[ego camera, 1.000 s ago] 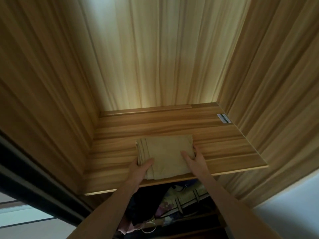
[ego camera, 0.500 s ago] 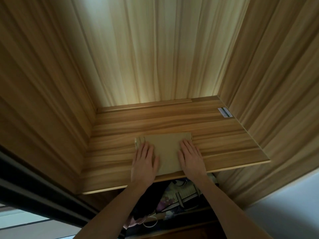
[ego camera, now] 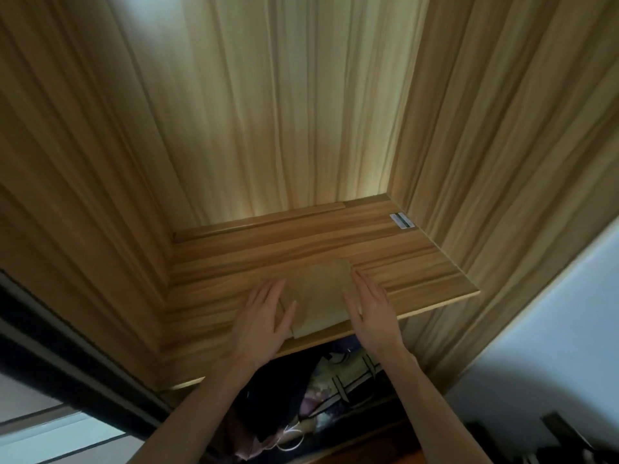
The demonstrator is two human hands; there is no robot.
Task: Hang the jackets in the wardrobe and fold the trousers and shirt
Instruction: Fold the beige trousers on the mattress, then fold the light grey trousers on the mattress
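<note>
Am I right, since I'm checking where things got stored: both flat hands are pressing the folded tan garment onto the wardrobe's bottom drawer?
Not a drawer. The head view shows the left hand and right hand flat on the folded tan garment on an open wooden shelf.

Wood-grain panels (ego camera: 100,162), white wall (ego camera: 552,329)

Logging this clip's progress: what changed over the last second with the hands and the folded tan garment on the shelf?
Both hands went from holding the folded tan garment at its near corners to lying flat on it, then slid apart: left hand toward its left edge, right hand toward its right edge. The garment edged deeper on the wardrobe shelf. It stays folded.
</note>
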